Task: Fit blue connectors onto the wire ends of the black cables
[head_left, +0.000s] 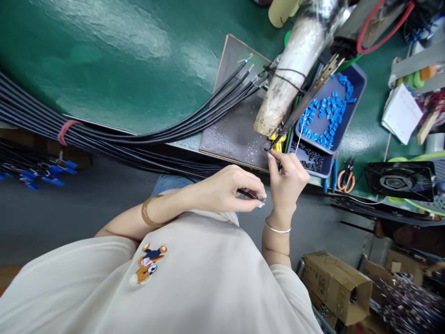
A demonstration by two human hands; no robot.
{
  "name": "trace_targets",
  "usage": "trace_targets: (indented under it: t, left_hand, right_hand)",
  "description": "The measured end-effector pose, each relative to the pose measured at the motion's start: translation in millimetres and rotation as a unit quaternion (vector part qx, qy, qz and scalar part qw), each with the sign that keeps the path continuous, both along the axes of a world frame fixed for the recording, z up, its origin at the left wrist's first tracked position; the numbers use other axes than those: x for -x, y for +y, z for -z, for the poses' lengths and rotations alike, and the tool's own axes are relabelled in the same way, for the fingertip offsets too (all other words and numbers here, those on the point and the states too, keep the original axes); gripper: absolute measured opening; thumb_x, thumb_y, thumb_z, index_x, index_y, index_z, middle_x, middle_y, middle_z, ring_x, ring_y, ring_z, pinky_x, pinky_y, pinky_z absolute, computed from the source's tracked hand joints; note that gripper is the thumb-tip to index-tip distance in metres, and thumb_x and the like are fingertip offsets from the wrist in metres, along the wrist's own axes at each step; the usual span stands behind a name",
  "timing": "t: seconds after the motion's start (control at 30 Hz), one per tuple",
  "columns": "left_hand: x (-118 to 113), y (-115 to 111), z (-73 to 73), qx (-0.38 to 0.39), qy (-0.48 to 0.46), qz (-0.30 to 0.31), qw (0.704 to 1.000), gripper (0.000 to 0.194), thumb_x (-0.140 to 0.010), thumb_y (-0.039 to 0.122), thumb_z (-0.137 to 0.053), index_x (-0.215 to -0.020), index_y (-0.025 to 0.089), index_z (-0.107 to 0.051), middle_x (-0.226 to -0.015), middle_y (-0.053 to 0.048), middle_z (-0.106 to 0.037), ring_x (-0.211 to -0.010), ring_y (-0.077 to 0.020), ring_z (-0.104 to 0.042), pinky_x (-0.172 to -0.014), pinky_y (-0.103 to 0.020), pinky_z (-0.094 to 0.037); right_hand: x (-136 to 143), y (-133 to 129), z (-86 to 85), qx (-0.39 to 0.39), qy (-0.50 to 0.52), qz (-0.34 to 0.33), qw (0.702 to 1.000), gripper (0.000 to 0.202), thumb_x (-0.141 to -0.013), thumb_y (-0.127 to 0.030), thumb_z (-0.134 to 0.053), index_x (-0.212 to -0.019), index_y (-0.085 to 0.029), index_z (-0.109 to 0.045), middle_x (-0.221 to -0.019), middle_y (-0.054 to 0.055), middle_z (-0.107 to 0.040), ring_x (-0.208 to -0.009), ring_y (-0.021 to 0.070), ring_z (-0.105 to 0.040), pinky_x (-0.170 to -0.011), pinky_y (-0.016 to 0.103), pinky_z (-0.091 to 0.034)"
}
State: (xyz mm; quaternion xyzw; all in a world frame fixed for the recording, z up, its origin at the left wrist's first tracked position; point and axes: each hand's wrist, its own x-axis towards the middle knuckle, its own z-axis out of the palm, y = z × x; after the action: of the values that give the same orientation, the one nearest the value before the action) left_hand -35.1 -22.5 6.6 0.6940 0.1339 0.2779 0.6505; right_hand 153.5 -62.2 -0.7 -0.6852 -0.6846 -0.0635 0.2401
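My left hand (232, 189) is closed around the end of a black cable (247, 194). A pale, stripped tip pokes out past its fingertips, with a speck of blue below. Just to the right, my right hand (287, 172) is raised at the bench edge, thumb and forefinger pinched together. Something thin and pale shows at that pinch, too small to name. Close above the fingers are a yellow object (277, 143) and the lower end of a long metal arm (306, 99). A thin white strand (301, 132) runs down toward the right hand.
A wrapped duct (283, 88) hangs over a brown board (225, 141). Several black cables (146, 139) cross the green bench (114, 60). At right are a grey bin (358, 88) of blue connectors, a tray (325, 171) of black parts, orange-handled cutters (346, 180) and a fan (399, 181).
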Motion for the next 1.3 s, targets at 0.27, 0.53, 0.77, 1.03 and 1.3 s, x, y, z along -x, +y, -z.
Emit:
trace_targets:
  t: [0.27, 0.53, 0.77, 1.03, 1.3]
  left_hand:
    - [-8.8, 6.2, 12.6, 0.292, -0.048, -0.158, 0.942, 0.014, -0.081, 0.024, -0.07, -0.079, 0.014, -0.06, -0.067, 0.003, -0.057, -0.052, -0.0026, -0.044, -0.05, -0.015, -0.037]
    - [-10.9, 11.8, 14.5, 0.327, -0.035, -0.132, 0.935, 0.012, -0.078, 0.018, -0.068, -0.084, 0.013, -0.059, -0.067, 0.002, -0.061, -0.046, -0.001, -0.041, -0.041, -0.014, -0.031]
    - [-15.3, 10.9, 12.8, 0.262, 0.014, -0.124, 0.957, 0.01, -0.077, 0.018, -0.067, -0.073, 0.01, -0.062, -0.057, 0.004, -0.05, -0.049, -0.002, -0.04, -0.046, -0.015, -0.03]
    - [-17.5, 13.5, 14.4, 0.263, 0.021, -0.133, 0.956, 0.011, -0.072, 0.018, -0.07, -0.071, 0.011, -0.061, -0.058, 0.005, -0.048, -0.05, -0.0017, -0.038, -0.047, -0.015, -0.029]
    - [-17.5, 9.5, 12.5, 0.274, 0.006, -0.15, 0.95, 0.012, -0.078, 0.02, -0.067, -0.077, 0.012, -0.059, -0.062, 0.004, -0.05, -0.05, -0.0017, -0.038, -0.046, -0.015, -0.028]
  right_hand:
    - [7.2, 16.2, 6.5, 0.039, -0.088, 0.031, 0.995, 0.017, -0.094, -0.026, -0.055, -0.085, -0.02, -0.068, -0.079, 0.002, -0.064, -0.057, 0.0095, -0.046, -0.052, 0.028, -0.023]
    - [-1.8, 0.9, -5.3, -0.017, 0.109, 0.047, 0.993, 0.005, -0.088, -0.022, -0.06, -0.084, -0.019, -0.063, -0.07, -0.004, -0.057, -0.05, 0.0069, -0.038, -0.053, 0.026, -0.029]
    - [15.3, -24.2, -30.0, -0.013, 0.209, -0.013, 0.978, 0.012, -0.089, -0.021, -0.065, -0.096, -0.025, -0.074, -0.087, 0.0, -0.065, -0.057, 0.0067, -0.046, -0.054, 0.026, -0.039]
    - [12.1, -31.9, -34.1, 0.062, 0.169, -0.088, 0.98, 0.021, -0.089, -0.015, -0.062, -0.101, -0.028, -0.074, -0.086, 0.0, -0.065, -0.073, 0.0103, -0.059, -0.065, 0.027, -0.048]
    - [19.2, -28.2, -16.4, -0.034, 0.349, 0.071, 0.934, 0.01, -0.085, -0.029, -0.071, -0.088, -0.021, -0.074, -0.084, 0.001, -0.066, -0.06, 0.0074, -0.051, -0.05, 0.024, -0.035]
